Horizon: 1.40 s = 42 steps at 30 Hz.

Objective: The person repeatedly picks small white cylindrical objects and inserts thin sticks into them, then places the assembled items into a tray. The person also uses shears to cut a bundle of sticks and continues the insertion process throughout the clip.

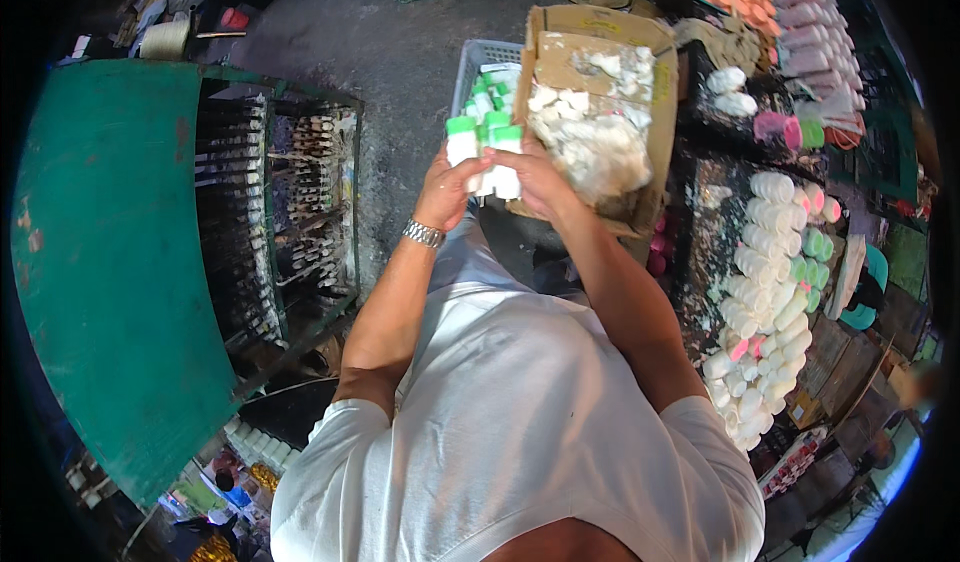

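Left hand (441,192) and right hand (541,178) clasp green-topped white cylinders (461,146) at the near end of the grey crate (468,70); likely light, stiff, maybe slick and chippable, so grip mid-body, gently.

Left hand (440,190) and right hand (540,180) hold white cylinders (463,147) (green-ended).

Pale spool (165,40) near green panel (110,252).
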Each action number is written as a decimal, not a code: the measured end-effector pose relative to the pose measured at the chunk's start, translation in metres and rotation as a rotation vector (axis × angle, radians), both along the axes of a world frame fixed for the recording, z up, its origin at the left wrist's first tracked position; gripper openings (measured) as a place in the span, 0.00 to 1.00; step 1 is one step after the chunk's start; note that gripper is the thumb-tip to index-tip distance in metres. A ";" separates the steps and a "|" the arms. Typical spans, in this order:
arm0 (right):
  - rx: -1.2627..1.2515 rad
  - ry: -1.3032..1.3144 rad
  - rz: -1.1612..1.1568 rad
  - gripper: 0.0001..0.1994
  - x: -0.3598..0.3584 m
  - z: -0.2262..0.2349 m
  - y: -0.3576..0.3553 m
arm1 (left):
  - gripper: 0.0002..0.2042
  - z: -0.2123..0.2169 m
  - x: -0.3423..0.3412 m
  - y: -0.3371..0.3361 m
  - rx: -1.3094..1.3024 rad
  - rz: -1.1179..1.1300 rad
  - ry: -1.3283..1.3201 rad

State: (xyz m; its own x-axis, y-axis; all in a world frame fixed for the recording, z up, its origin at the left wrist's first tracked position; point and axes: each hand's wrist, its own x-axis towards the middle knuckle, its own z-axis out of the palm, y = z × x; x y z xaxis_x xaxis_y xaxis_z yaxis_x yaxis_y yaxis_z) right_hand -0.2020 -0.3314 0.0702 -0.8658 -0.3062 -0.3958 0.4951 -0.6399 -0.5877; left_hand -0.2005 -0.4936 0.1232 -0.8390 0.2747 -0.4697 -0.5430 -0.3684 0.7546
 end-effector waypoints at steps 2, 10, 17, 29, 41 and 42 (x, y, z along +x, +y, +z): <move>0.011 -0.115 0.096 0.31 -0.034 -0.045 -0.048 | 0.25 -0.047 -0.026 -0.044 -0.047 0.042 -0.053; 0.130 -0.306 -0.181 0.20 -0.134 -0.149 -0.082 | 0.23 -0.186 -0.158 -0.074 0.092 -0.084 -0.238; 0.121 -0.544 -0.480 0.24 -0.190 -0.218 -0.047 | 0.37 -0.287 -0.263 -0.008 -0.362 -0.746 0.166; -0.360 -0.491 -1.129 0.24 -0.230 -0.280 -0.088 | 0.37 -0.290 -0.359 0.054 -0.929 -1.669 0.807; 0.260 -0.571 -0.497 0.18 -0.140 -0.234 -0.111 | 0.26 -0.241 -0.310 -0.006 -1.124 -1.210 1.167; 0.258 -0.599 -0.417 0.20 -0.128 -0.202 -0.116 | 0.24 -0.235 -0.304 -0.016 -1.072 -1.160 1.128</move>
